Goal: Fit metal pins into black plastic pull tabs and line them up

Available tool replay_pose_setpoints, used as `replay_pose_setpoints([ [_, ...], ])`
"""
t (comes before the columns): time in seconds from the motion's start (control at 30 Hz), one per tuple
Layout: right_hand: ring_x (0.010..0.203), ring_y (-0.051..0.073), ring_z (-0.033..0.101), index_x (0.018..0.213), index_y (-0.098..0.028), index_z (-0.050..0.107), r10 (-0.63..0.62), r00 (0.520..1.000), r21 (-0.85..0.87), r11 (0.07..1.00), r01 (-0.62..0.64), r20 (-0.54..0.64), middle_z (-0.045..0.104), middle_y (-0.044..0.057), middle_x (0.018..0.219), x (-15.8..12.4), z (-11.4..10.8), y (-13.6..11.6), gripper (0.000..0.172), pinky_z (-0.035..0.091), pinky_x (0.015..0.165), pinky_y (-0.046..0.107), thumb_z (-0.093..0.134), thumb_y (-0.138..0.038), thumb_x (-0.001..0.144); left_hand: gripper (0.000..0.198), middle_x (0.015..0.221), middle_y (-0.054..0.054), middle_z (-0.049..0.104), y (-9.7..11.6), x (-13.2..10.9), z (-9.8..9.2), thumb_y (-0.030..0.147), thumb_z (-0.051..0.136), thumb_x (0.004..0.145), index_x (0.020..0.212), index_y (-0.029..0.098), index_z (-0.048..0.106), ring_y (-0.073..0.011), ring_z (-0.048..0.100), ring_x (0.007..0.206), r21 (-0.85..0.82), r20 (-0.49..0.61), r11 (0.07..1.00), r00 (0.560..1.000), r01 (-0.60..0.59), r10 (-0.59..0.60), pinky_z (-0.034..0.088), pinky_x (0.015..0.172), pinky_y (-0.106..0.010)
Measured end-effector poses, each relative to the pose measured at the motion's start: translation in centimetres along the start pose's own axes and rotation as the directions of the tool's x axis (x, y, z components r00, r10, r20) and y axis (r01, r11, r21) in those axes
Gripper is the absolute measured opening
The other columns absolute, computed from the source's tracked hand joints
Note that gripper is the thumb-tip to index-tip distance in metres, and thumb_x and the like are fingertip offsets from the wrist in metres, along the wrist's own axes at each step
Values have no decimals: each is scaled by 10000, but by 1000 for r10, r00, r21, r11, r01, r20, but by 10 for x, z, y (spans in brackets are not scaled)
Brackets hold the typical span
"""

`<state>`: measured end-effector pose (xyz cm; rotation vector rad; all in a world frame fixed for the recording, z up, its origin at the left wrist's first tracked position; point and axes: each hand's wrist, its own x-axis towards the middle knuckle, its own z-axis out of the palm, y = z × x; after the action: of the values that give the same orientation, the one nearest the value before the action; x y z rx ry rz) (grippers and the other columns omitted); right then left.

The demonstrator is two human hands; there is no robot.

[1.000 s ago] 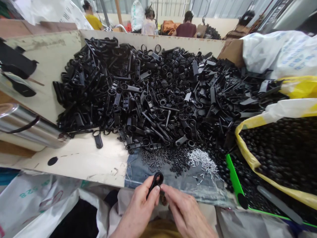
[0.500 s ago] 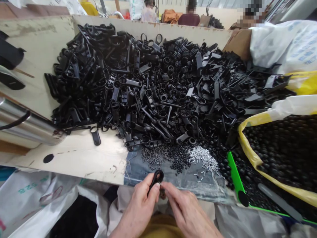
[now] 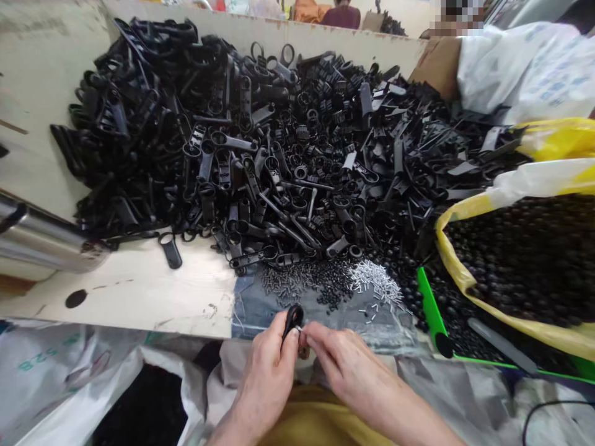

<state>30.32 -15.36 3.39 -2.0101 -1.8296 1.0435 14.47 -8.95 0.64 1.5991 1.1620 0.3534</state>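
Note:
My left hand [image 3: 267, 371] is closed around a black plastic ring-ended part [image 3: 292, 318], its ring tilted up above the thumb. My right hand [image 3: 339, 356] meets it, thumb and forefinger pinched on a small silvery pin [image 3: 299, 330] against the part's edge; the fingers hide most of the pin. Just beyond both hands, small silver pins [image 3: 377, 282] lie heaped on a grey sheet [image 3: 260, 316]. Beside them are tiny black pieces [image 3: 332, 288] and small dark screw-like pieces [image 3: 284, 282].
A large heap of black plastic parts [image 3: 223, 148] fills the bench. One ring-ended part [image 3: 170, 251] lies apart at left, near a steel cylinder [image 3: 44, 238]. At right are a green strip [image 3: 431, 313] and a yellow-rimmed bag [image 3: 460, 275] of black beads. An open white sack [image 3: 188, 378] sits below left.
The camera view has shifted, so the bench appears slightly higher and further left. My right fingers have drawn closer to the black part, and the silvery pin now shows at their tips.

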Motion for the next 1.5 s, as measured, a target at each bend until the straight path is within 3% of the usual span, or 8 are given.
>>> replay_pose_setpoints([
  [0.3, 922, 228, 637, 943, -213, 638, 38, 990, 279, 957, -74, 133, 691, 44, 914, 11, -13, -4, 281, 442, 862, 347, 385, -287, 1041, 257, 800, -20, 723, -9, -3, 2, 355, 373, 1020, 1071, 234, 594, -222, 673, 756, 44, -3, 995, 996, -84, 84, 476, 717, -319],
  [0.57, 483, 98, 371, 773, -214, 475, 177, 931, 552, 764, -334, 319, 412, -76, 575, 11, -18, -13, 275, 303, 487, 222, 413, -237, 1039, 342, 945, -94, 827, -13, 2, 4, 258, 389, 990, 1200, 165, 641, -264, 792, 843, 309, -93, 907, 940, -285, 327, 560, 712, -325],
  [0.8, 388, 69, 283, 894, -236, 461, 350, 859, 841, 262, -473, 374, 421, -114, 552, -25, 9, -30, 191, 263, 384, 168, 402, -229, 1076, 268, 995, -64, 832, -28, 4, -9, 273, 554, 962, 1168, 186, 701, -210, 793, 803, 337, 65, 752, 811, -566, 582, 559, 765, -235],
  [0.93, 372, 58, 217, 1000, -208, 587, 164, 924, 935, 27, -354, 345, 402, -122, 501, -54, 15, -27, 141, 172, 381, 182, 500, -302, 1059, 318, 943, -44, 812, -19, 24, -39, 365, 692, 872, 1150, 219, 742, -204, 732, 721, 344, -35, 823, 870, -452, 492, 538, 687, -242],
  [1.07, 390, 45, 189, 1090, -177, 651, 110, 977, 983, 3, -183, 182, 399, -126, 513, -74, 15, -10, 400, 115, 378, 198, 698, -539, 928, 334, 665, 26, 645, 21, 28, -56, 429, 763, 792, 1040, 205, 758, -119, 512, 533, -171, -273, 973, 956, -157, 106, 400, 484, -190],
  [1.17, 409, 45, 112, 1083, -193, 640, 184, 977, 994, -12, -110, 110, 349, -142, 514, -66, 2, 3, 482, 85, 384, 198, 743, -611, 866, 384, 527, 95, 456, 47, 19, -42, 471, 826, 761, 956, 152, 737, -41, 265, 417, -637, -11, 769, 997, 50, -74, 206, 407, -160],
  [1.3, 438, 45, 129, 1074, -185, 656, 201, 979, 993, 113, 20, -43, 329, -134, 521, -35, -20, 6, 513, 109, 412, 188, 768, -630, 844, 441, 690, 36, 612, 53, 12, -14, 369, 866, 764, 1106, 136, 714, -45, 397, 490, -784, 240, 563, 964, 261, -114, 318, 496, -178],
  [1.5, 513, 86, 317, 1097, -197, 654, 281, 911, 910, 367, 190, -303, 431, -77, 600, 2, -35, 17, 485, 264, 474, 198, 694, -635, 895, 480, 996, -139, 745, 38, 8, -11, 302, 626, 850, 1268, 66, 628, -192, 625, 801, -864, 292, 391, 948, 317, -123, 467, 759, -312],
])
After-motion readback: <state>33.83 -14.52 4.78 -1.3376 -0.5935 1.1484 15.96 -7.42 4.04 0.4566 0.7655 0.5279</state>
